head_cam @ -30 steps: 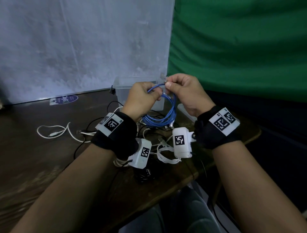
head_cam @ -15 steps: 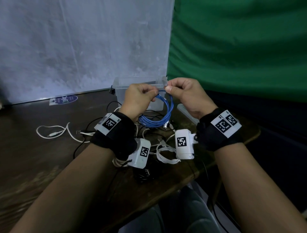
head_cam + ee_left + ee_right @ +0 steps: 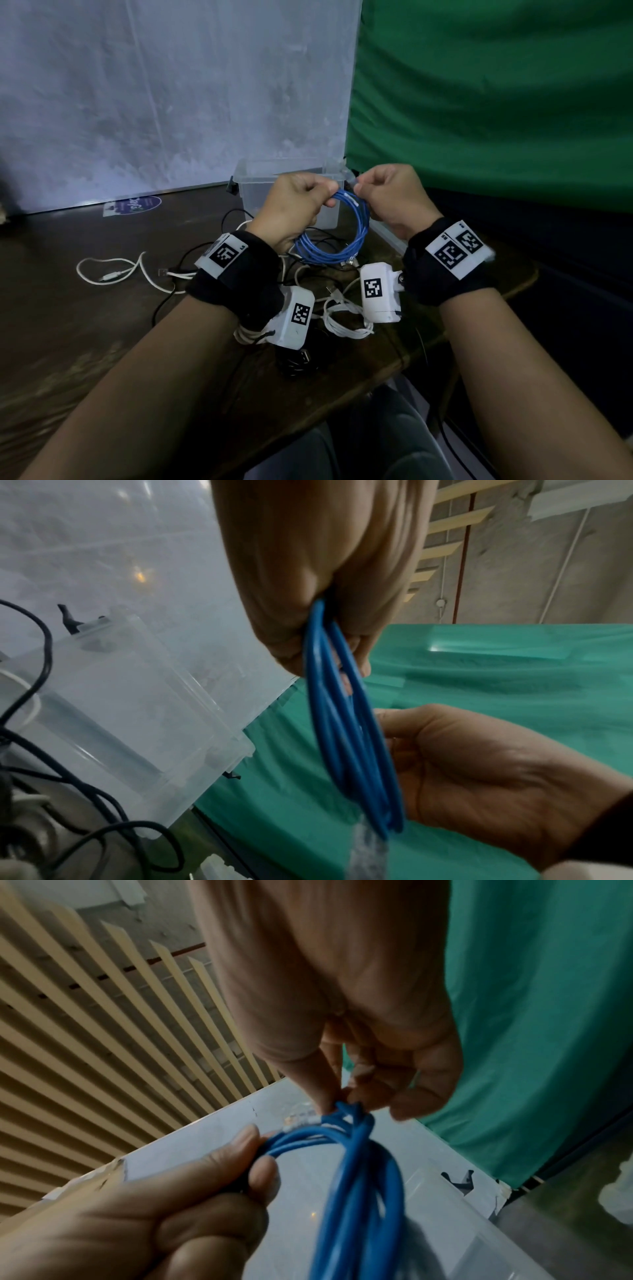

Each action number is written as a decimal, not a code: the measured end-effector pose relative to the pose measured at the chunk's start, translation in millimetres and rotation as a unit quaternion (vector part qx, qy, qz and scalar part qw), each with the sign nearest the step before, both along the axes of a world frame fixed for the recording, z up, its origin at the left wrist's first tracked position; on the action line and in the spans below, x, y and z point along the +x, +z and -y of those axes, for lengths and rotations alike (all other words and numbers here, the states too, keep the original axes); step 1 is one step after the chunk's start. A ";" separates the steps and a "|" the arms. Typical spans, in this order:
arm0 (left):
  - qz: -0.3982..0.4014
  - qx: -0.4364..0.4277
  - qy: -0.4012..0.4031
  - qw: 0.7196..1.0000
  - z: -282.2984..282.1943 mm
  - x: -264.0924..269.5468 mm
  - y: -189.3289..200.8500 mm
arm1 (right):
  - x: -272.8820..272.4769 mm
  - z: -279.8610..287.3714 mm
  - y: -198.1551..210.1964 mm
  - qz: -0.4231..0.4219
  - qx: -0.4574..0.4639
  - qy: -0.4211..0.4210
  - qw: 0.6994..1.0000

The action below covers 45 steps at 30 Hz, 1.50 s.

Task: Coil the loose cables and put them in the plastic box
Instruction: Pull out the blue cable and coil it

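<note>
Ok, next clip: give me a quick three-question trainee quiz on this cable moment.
1. True or false: the blue cable already lies inside the plastic box.
2. Which hand pinches the cable's end by its clear plug? A) left hand B) right hand
3. What colour is the loose cable lying farthest left on the table?

Key: 1 false, both hands hold it in front of the box; 2 B; 3 white.
</note>
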<state>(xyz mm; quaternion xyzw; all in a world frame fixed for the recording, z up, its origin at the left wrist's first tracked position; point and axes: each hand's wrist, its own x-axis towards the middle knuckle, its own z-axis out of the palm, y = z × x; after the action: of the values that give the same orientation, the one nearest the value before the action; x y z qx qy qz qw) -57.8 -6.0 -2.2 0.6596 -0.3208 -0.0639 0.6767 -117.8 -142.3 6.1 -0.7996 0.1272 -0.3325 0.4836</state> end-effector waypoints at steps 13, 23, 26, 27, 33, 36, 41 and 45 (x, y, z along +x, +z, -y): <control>-0.021 -0.056 -0.027 0.998 -2.5 0.6 0.0 | -12.0 -12.8 13.0 -0.032 0.080 0.107 0.991; -0.006 -0.041 0.021 0.999 -0.4 6.8 -2.8 | -13.8 -14.5 2.4 -0.046 0.120 0.212 0.969; -0.033 -0.048 -0.003 0.998 0.3 6.5 -1.0 | -10.3 -15.8 -0.4 -0.037 0.130 0.181 0.974; -0.054 -0.054 -0.019 0.997 -0.7 6.5 0.9 | -9.6 -16.1 0.0 -0.024 0.143 0.167 0.975; -0.198 -0.059 -0.135 0.969 -9.0 5.6 6.2 | -10.4 -11.2 6.5 0.040 0.237 0.124 0.963; -0.230 -0.080 -0.149 0.958 -6.6 1.1 7.3 | -12.6 -13.7 6.3 0.027 0.234 0.135 0.963; -0.253 -0.076 -0.147 0.953 -6.2 1.5 7.7 | -12.2 -13.7 8.2 0.017 0.297 0.153 0.942; -0.255 -0.063 -0.158 0.952 -6.4 1.6 7.0 | -15.9 -7.3 13.4 -0.012 0.341 0.196 0.919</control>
<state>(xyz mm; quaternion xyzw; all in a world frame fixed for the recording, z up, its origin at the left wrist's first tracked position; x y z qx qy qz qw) -56.3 0.4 4.8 0.5185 -0.2412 -0.3157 0.7572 -133.7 -135.0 19.5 -0.5995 0.0795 -0.1577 0.7806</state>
